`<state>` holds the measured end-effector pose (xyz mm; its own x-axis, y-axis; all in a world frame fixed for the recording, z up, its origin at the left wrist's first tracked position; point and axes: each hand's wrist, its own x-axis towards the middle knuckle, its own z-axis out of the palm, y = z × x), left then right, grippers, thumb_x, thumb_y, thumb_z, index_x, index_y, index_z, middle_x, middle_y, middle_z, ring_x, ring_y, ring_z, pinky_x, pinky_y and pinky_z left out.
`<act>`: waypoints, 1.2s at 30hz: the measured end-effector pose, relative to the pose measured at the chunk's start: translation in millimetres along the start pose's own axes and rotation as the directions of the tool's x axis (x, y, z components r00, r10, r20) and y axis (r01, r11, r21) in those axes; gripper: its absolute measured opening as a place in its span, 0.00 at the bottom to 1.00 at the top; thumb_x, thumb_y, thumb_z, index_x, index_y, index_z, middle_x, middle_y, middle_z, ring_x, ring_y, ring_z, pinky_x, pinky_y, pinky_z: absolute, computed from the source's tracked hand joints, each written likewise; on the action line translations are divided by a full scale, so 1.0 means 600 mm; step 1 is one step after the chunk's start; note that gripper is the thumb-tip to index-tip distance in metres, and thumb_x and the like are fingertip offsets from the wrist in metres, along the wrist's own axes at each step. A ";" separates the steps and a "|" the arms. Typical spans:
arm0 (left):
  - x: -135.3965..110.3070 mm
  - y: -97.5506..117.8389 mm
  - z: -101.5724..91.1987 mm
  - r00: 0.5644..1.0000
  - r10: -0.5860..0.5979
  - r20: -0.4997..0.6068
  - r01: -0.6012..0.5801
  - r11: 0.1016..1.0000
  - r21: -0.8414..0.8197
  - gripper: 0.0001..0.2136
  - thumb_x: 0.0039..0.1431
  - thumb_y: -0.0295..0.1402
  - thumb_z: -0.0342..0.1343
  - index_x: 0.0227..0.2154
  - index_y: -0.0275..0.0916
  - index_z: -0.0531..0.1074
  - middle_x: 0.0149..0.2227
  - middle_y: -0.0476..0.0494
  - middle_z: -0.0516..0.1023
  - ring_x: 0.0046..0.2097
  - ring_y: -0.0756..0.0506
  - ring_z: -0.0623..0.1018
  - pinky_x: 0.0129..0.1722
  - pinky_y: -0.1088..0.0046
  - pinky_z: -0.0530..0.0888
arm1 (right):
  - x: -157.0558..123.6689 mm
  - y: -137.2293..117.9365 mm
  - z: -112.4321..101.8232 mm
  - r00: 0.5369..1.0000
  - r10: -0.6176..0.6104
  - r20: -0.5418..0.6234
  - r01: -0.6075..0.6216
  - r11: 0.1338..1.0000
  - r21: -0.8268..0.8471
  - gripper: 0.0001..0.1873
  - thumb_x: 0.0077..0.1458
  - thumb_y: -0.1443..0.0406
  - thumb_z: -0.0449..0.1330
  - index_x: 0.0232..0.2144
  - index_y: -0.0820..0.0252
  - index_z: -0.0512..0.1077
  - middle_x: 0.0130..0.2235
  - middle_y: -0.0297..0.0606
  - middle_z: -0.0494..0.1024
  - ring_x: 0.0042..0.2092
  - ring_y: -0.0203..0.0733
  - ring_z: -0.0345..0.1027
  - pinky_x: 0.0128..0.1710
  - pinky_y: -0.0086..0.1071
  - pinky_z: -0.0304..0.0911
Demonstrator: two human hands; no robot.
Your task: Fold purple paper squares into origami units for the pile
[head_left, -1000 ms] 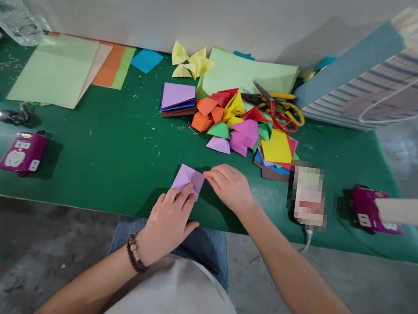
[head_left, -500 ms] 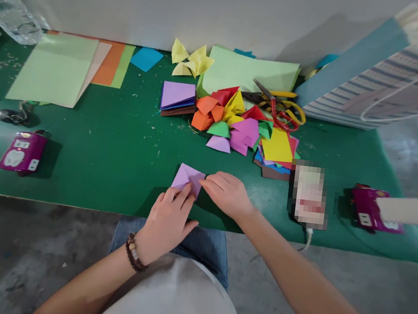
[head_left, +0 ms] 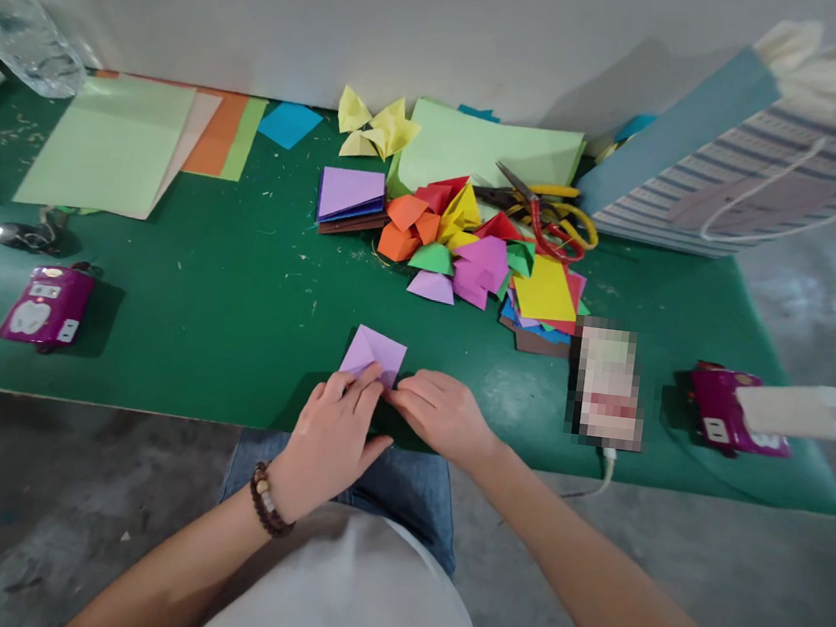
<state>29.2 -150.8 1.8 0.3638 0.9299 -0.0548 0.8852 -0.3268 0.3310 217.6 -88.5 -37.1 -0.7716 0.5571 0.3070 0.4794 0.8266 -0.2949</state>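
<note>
Fingers point(head_left: 349, 388) of the left hand point(head_left: 328, 439) and right hand point(head_left: 440, 417), slightly curled, press the folded lilac paper point(head_left: 372, 354).

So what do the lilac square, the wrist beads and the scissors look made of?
The lilac square looks like thin coloured paper: matte, with sharp fold creases. The wrist beads seem to be polished wood, dark with a sheen, though one paler bead is unclear. The scissors have shiny steel-looking blades and glossy moulded plastic loops in yellow and red.

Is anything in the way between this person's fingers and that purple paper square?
Nothing visible stands in the way: the left hand's fingers already rest on the purple paper square, and the right hand's fingers meet its lower corner.
</note>
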 end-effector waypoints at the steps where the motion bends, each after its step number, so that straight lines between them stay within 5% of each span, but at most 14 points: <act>1: -0.001 -0.001 0.001 1.000 -0.004 -0.004 0.004 1.000 -0.013 0.22 0.59 0.39 0.56 0.54 0.35 0.63 0.64 0.40 0.61 0.56 0.39 0.64 0.52 0.61 0.67 | -0.004 -0.004 0.000 1.000 -0.010 0.001 0.010 1.000 0.022 0.14 0.64 0.66 0.50 0.32 0.56 0.75 0.32 0.37 0.78 0.32 0.39 0.66 0.32 0.35 0.61; 3: -0.002 -0.003 0.002 1.000 -0.007 -0.011 0.007 0.999 -0.045 0.20 0.59 0.38 0.56 0.52 0.36 0.64 0.64 0.41 0.60 0.56 0.39 0.64 0.51 0.60 0.67 | -0.010 -0.009 -0.001 0.999 0.029 -0.020 -0.027 0.995 0.098 0.12 0.63 0.66 0.52 0.32 0.56 0.75 0.31 0.36 0.77 0.32 0.39 0.68 0.33 0.35 0.62; 5: -0.002 -0.005 0.002 1.000 -0.004 -0.020 0.002 0.997 -0.081 0.18 0.58 0.37 0.57 0.50 0.37 0.64 0.64 0.41 0.60 0.56 0.38 0.64 0.52 0.58 0.67 | -0.010 -0.008 -0.005 0.969 0.226 -0.099 -0.207 0.963 0.171 0.09 0.62 0.64 0.54 0.34 0.55 0.74 0.33 0.36 0.77 0.35 0.40 0.69 0.35 0.35 0.64; 9: 0.000 -0.006 0.004 0.999 -0.012 -0.041 0.005 0.988 -0.154 0.16 0.57 0.35 0.58 0.47 0.38 0.66 0.63 0.40 0.62 0.56 0.36 0.64 0.52 0.54 0.68 | 0.017 0.009 -0.012 0.776 0.607 -0.172 -0.574 0.792 0.208 0.16 0.57 0.60 0.59 0.47 0.57 0.71 0.40 0.43 0.73 0.38 0.45 0.69 0.36 0.38 0.68; 12: 0.001 -0.007 0.004 0.997 -0.012 -0.073 -0.004 0.976 -0.216 0.15 0.56 0.33 0.58 0.46 0.38 0.66 0.62 0.39 0.63 0.55 0.35 0.66 0.51 0.53 0.69 | 0.052 0.022 -0.013 0.797 0.598 -0.084 -0.580 0.797 0.167 0.12 0.54 0.62 0.61 0.42 0.57 0.73 0.43 0.44 0.70 0.43 0.48 0.69 0.43 0.42 0.67; 16: 0.005 -0.020 -0.015 0.979 0.050 -0.197 -0.125 0.914 -0.386 0.12 0.57 0.29 0.57 0.44 0.40 0.68 0.55 0.40 0.72 0.52 0.40 0.70 0.51 0.59 0.70 | 0.094 0.036 -0.028 0.815 0.578 0.045 -0.570 0.787 0.237 0.02 0.50 0.66 0.63 0.29 0.57 0.73 0.37 0.39 0.72 0.39 0.43 0.69 0.39 0.37 0.65; 18: 0.017 -0.038 -0.036 0.932 -0.030 -0.362 -0.149 0.877 -0.456 0.09 0.59 0.27 0.55 0.42 0.41 0.70 0.45 0.43 0.77 0.47 0.44 0.73 0.48 0.64 0.72 | 0.113 0.047 -0.049 0.810 0.571 0.131 -0.577 0.741 0.342 0.03 0.50 0.65 0.63 0.27 0.57 0.72 0.32 0.35 0.73 0.32 0.39 0.67 0.33 0.34 0.62; 20: 0.042 -0.061 -0.061 0.817 -0.240 -0.524 -0.064 0.866 -0.496 0.10 0.58 0.28 0.56 0.43 0.41 0.71 0.44 0.41 0.76 0.47 0.44 0.74 0.45 0.65 0.72 | 0.136 0.062 -0.074 0.814 0.531 0.236 -0.570 0.652 0.500 0.05 0.51 0.63 0.62 0.27 0.57 0.71 0.27 0.32 0.73 0.29 0.37 0.66 0.30 0.32 0.60; 22: 0.080 -0.088 -0.084 0.798 -0.362 -0.482 -0.031 0.774 -0.632 0.23 0.52 0.32 0.62 0.51 0.40 0.67 0.52 0.38 0.73 0.51 0.41 0.73 0.43 0.66 0.72 | 0.161 0.079 -0.094 0.838 0.471 0.277 -0.524 0.551 0.649 0.07 0.48 0.61 0.64 0.27 0.57 0.71 0.26 0.31 0.74 0.29 0.37 0.67 0.30 0.32 0.61; 24: 0.123 -0.111 -0.099 0.906 -0.336 -0.258 -0.035 0.547 -0.836 0.24 0.53 0.33 0.60 0.54 0.39 0.66 0.46 0.38 0.77 0.45 0.42 0.77 0.40 0.68 0.74 | 0.185 0.094 -0.099 0.848 0.484 0.217 -0.464 0.481 0.744 0.10 0.45 0.59 0.66 0.28 0.58 0.71 0.27 0.32 0.75 0.30 0.37 0.68 0.32 0.32 0.62; 26: 0.163 -0.125 -0.101 0.945 -0.320 -0.067 0.059 0.368 -0.928 0.22 0.54 0.33 0.59 0.53 0.37 0.69 0.35 0.41 0.80 0.36 0.44 0.79 0.34 0.71 0.73 | 0.204 0.102 -0.087 0.806 0.587 0.073 -0.385 0.426 0.819 0.13 0.43 0.58 0.66 0.30 0.58 0.71 0.29 0.33 0.75 0.31 0.37 0.68 0.32 0.33 0.62; 29: 0.203 -0.129 -0.084 0.878 -0.467 -0.104 0.025 0.261 -0.965 0.22 0.49 0.31 0.61 0.50 0.36 0.72 0.27 0.46 0.79 0.29 0.49 0.76 0.29 0.76 0.70 | 0.215 0.103 -0.049 0.652 0.750 -0.114 -0.250 0.354 0.901 0.16 0.45 0.56 0.65 0.34 0.56 0.69 0.29 0.32 0.74 0.32 0.38 0.68 0.31 0.32 0.63; 32: 0.217 -0.123 -0.065 0.838 -0.541 -0.070 -0.029 0.083 -0.996 0.25 0.46 0.32 0.64 0.50 0.35 0.71 0.27 0.46 0.79 0.28 0.50 0.76 0.29 0.76 0.71 | 0.211 0.097 -0.017 0.678 0.730 -0.083 -0.229 0.317 0.920 0.22 0.44 0.58 0.67 0.40 0.54 0.64 0.33 0.33 0.77 0.33 0.40 0.71 0.31 0.33 0.64; 36: 0.214 -0.118 -0.062 0.891 -0.453 0.002 -0.037 -0.078 -0.996 0.24 0.43 0.35 0.67 0.46 0.36 0.74 0.29 0.46 0.79 0.29 0.49 0.77 0.31 0.74 0.73 | 0.205 0.095 -0.009 0.629 0.767 -0.127 -0.199 0.317 0.927 0.23 0.44 0.60 0.67 0.38 0.53 0.59 0.28 0.28 0.74 0.28 0.38 0.68 0.29 0.33 0.63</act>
<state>2.6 -1.9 6.2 -0.0764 0.9766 -0.2011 -0.3718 0.1592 0.9146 152.3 27.4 -11.5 -0.0650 0.9945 0.0820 -0.0823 0.0765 -0.9937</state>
